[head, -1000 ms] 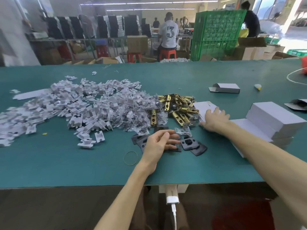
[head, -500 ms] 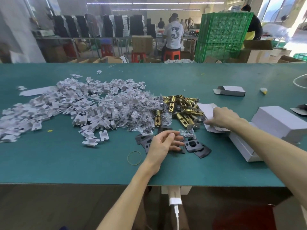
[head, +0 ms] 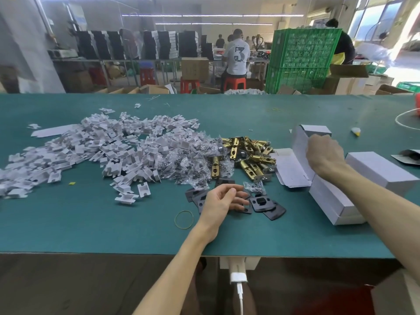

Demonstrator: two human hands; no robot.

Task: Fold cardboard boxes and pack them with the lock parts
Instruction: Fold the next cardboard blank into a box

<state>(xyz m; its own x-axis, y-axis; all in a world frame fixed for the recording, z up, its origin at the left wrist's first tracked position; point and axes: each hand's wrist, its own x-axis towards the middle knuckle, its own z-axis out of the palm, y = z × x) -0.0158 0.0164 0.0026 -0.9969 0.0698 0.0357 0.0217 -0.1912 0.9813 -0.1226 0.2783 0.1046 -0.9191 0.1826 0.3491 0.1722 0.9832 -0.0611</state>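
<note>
Early going! Our right hand grips one flat box blank, tilted up beside the stack, not yet folded. Our left hand rests on the black plates; whether it grips one, we cannot tell. Brass latches crowd in between. Open desk lies along the near edge.

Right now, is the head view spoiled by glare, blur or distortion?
Head view: windows top right blown out; wide-angle lens stretches the frame corners; right hand gripping the white box blank slightly soft; brass latches and left hand sharp.
</note>
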